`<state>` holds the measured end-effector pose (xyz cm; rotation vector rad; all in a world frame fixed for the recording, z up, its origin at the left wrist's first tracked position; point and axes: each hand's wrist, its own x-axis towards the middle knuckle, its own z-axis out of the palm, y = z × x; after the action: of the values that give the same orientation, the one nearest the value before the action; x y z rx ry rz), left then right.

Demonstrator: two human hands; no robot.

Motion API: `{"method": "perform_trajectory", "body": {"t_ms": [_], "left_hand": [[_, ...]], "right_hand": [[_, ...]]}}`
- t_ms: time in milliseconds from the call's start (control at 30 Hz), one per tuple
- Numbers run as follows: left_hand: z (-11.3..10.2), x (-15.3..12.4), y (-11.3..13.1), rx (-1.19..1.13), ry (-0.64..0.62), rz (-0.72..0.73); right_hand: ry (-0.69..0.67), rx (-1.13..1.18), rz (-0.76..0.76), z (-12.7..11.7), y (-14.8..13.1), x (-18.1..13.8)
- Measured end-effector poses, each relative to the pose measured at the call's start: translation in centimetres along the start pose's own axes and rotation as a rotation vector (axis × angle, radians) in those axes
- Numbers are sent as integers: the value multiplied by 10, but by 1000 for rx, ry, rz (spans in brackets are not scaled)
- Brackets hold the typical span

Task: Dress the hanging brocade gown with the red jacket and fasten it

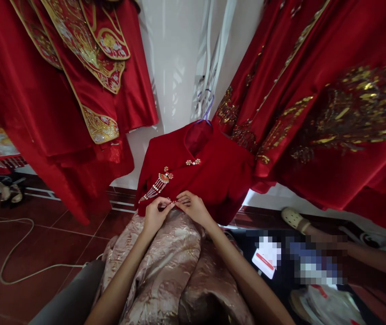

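A dark red jacket (pixel 213 174) hangs in front of me on a purple hanger (pixel 208 110). Its collar carries a small beaded clasp (pixel 193 162), and a brooch with strands of pearly beads (pixel 163 179) sits on its chest. At the lower front edge, my left hand (pixel 155 215) pinches the jacket between thumb and fingertips. Just beside it, my right hand (pixel 194 207) is closed on the same edge, the fingertips of both nearly touching. Small beads show between them, too tiny to make out. Under my hands lies a pinkish brocade skirt (pixel 165 275) with a metallic sheen.
Red gold-embroidered garments (pixel 101 90) hang at left, and a red sequinned gown (pixel 348 122) at right. A pale cable (pixel 20 221) crosses the tiled floor near a pair of shoes (pixel 11 194). At right are another person's leg with a clog (pixel 294 220) and a lit phone (pixel 265 262).
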<state>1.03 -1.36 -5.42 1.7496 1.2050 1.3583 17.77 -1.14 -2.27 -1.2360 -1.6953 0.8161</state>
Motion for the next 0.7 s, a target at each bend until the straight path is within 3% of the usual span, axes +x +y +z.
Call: {"method": "perform_trajectory", "body": {"t_ms": [200,300,367,533,700], "left_hand": [[1,-3,5,-14,57,-29],[1,0,10,-127,13,-66],[0,9,14,-258,-38,-111],[-3,47,25,-502,80,-249],[-1,72,34,-716,41,-293]], "right_hand": [[-11,24,23,0,-5,-2],[-27,52,29,-4,-8,-2],[-61,97,40,-9,-10,-1],[-166,184,83,-31,-24,-1],[-230,189,111,-50,-37,-3]]}}
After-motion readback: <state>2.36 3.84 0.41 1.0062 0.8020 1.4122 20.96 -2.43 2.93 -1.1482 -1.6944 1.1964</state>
